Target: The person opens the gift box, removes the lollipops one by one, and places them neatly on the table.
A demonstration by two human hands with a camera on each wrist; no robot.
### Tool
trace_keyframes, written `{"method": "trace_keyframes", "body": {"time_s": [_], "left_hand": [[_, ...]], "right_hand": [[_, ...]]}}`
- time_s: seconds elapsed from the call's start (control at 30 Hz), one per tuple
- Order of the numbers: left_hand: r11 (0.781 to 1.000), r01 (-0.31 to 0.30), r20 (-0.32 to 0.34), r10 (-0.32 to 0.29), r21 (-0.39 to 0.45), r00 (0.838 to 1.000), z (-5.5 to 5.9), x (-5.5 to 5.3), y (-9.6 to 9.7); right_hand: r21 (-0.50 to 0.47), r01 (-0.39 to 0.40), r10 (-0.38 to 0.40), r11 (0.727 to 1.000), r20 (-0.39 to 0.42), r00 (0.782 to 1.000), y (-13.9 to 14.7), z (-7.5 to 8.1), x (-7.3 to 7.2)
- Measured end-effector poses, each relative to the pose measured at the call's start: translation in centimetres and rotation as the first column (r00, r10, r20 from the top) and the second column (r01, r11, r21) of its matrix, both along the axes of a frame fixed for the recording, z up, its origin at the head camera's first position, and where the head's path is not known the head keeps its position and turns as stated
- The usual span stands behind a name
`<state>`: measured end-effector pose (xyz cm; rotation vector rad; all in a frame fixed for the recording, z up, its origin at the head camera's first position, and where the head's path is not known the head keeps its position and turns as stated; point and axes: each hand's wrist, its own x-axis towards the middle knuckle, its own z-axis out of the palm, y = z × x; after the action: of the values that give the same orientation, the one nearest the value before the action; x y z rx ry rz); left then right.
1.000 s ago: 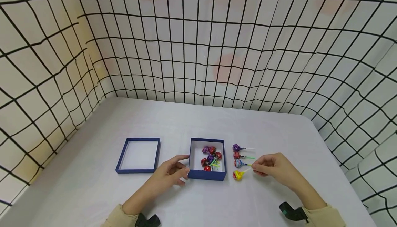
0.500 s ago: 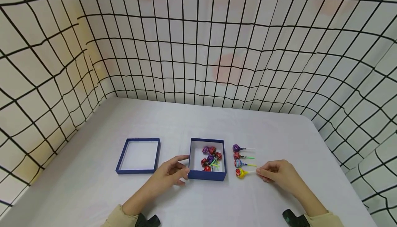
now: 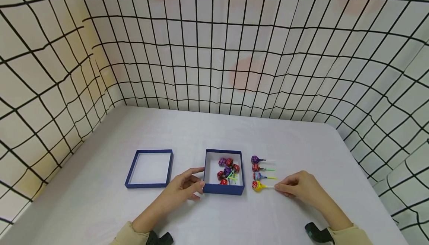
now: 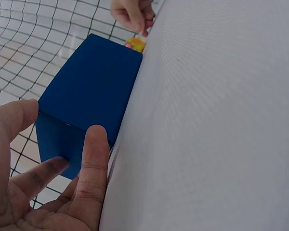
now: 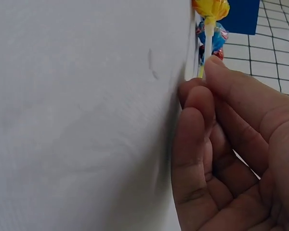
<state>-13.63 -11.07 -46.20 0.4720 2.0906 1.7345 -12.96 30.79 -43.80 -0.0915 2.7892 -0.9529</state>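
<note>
Between thumb and fingers my right hand [image 3: 299, 186] pinches the white stick of a yellow lollipop [image 3: 257, 186], whose head points left. Above it lie a blue lollipop [image 3: 258, 175], a red one with a green stick [image 3: 256, 167] and a purple lollipop [image 3: 256, 159], lined up in a column with sticks to the right. My left hand [image 3: 184, 186] touches the left side of a blue box [image 3: 223, 189], fingers spread at its wall and corner. Inside the box are several red and purple lollipops [image 3: 228, 171]. The left wrist view shows the box's blue outer wall [image 4: 91, 82] close up.
A shallow blue-rimmed box lid [image 3: 149, 185] lies inner side up to the left of the left hand. White cloth [image 3: 214, 129] covers the table. White walls with a black grid [image 3: 214, 47] stand around the back and sides.
The right hand has drawn the yellow lollipop right and then slightly back left, straightening it level below the blue one. The left hand stays at the box.
</note>
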Motion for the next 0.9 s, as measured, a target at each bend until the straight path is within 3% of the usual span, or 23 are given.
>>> {"method": "trace_keyframes", "body": {"time_s": [0.57,0.9], "left_hand": [[1.0,-0.003,0.009,0.003,-0.001,1.0,0.2,0.1,0.0],[1.0,-0.002,0.008,0.002,-0.004,1.0,0.3,0.1,0.0]], "right_hand": [[-0.038,-0.022,0.024,0.999,0.047,0.999,0.6,1.3,-0.3],[-0.114,-0.036,0.04,0.993,0.035,0.999,0.5,1.9,-0.6]]}}
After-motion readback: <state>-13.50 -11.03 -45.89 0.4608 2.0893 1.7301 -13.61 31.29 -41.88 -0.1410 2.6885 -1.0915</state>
